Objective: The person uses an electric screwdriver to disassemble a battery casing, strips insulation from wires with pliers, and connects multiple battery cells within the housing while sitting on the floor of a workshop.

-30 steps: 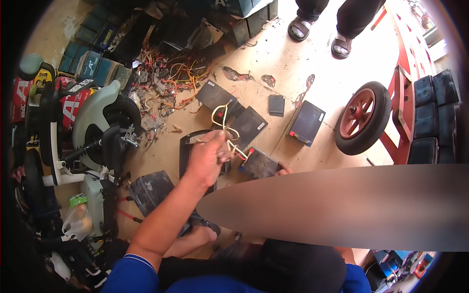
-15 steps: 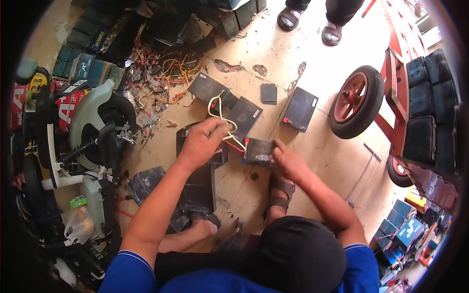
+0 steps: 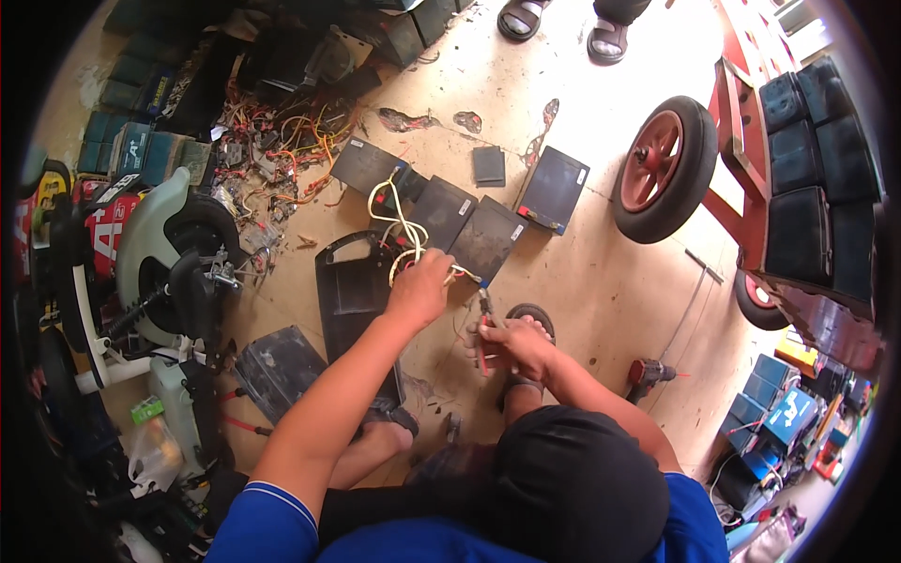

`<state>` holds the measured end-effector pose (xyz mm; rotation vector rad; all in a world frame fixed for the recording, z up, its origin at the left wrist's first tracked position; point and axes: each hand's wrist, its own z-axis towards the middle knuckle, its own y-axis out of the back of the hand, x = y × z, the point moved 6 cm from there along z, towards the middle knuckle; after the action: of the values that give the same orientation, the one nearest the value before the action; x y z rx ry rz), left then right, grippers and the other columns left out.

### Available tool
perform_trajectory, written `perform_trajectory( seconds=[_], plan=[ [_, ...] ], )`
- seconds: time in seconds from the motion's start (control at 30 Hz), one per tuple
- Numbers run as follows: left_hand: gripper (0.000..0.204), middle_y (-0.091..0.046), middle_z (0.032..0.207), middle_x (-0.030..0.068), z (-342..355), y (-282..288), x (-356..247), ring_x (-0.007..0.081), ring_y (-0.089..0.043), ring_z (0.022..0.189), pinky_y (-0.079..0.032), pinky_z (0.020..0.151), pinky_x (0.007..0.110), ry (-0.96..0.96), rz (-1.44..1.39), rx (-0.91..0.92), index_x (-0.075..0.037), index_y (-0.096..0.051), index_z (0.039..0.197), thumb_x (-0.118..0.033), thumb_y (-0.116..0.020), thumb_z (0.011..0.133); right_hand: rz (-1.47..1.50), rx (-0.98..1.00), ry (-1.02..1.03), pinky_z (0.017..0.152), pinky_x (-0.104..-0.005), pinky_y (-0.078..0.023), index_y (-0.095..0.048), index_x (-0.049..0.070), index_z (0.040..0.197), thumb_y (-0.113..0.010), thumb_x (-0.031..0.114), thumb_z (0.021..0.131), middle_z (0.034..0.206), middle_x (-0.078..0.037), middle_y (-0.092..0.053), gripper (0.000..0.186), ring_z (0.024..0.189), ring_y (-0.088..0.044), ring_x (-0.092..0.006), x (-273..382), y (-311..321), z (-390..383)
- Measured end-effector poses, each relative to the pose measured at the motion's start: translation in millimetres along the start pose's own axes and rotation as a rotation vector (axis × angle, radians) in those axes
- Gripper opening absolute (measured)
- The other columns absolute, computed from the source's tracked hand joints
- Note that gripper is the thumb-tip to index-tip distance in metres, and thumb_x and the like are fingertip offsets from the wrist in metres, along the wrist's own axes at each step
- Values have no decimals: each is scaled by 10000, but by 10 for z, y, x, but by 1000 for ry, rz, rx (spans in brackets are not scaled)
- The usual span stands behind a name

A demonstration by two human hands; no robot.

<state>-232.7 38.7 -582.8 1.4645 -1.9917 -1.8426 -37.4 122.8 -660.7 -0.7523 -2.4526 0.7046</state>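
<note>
My left hand [image 3: 421, 286] is closed on cream-coloured wires [image 3: 413, 235], close to the near edge of a dark block battery [image 3: 488, 235]. In my right hand [image 3: 516, 347] is a pair of pliers with red handles [image 3: 484, 355], its metal jaws up at the battery's near corner, where a wire ends. Whether the jaws grip that wire I cannot tell. Alongside sits a second dark battery [image 3: 441, 208], with a third battery [image 3: 371, 169] behind it to the left. A fourth battery [image 3: 556, 188] lies apart on the right.
Left of the batteries lies an open black plastic case [image 3: 347, 300], with a grey-black cover [image 3: 280, 371] near it. A drill [image 3: 648, 375] rests on the floor at right, below a red-framed cart's wheel [image 3: 663, 169]. Tangled wires [image 3: 282, 159] and a scooter [image 3: 155, 263] fill the left.
The battery by my right hand now lies beside the others, and that hand now holds pliers. My left hand has moved slightly right and down. The view has shifted, bringing the drill into sight.
</note>
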Motion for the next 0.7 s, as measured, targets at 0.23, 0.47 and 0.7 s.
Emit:
perform_trajectory(
  seconds=[0.23,0.47,0.7],
  plan=[
    [161,-632,1028,145,134,-77,135,383,-649,960,-525,822,466,136,-143,-3,-82,-716,988,-190,-746,873,88,-19,9,828,-409,-593,-585,23,1281,-556,301,1065,1140,-123,-704,354,1035,-704,-265,14,-231,356],
    [162,-649,1013,140,197,-115,116,372,-651,965,-522,837,452,107,-148,-3,-68,-725,977,-178,-747,861,4,-128,128,864,-410,-595,-574,23,1296,-546,314,1072,1141,-120,-694,368,1056,-706,-285,-165,-18,558],
    [201,-655,1107,120,93,-89,125,358,-669,962,-538,828,440,110,-108,-51,-68,-711,995,-185,-779,846,236,-39,5,841,-428,-613,-614,35,1153,-553,253,1060,1036,-97,-680,245,941,-715,-278,149,-404,282]
  ],
)
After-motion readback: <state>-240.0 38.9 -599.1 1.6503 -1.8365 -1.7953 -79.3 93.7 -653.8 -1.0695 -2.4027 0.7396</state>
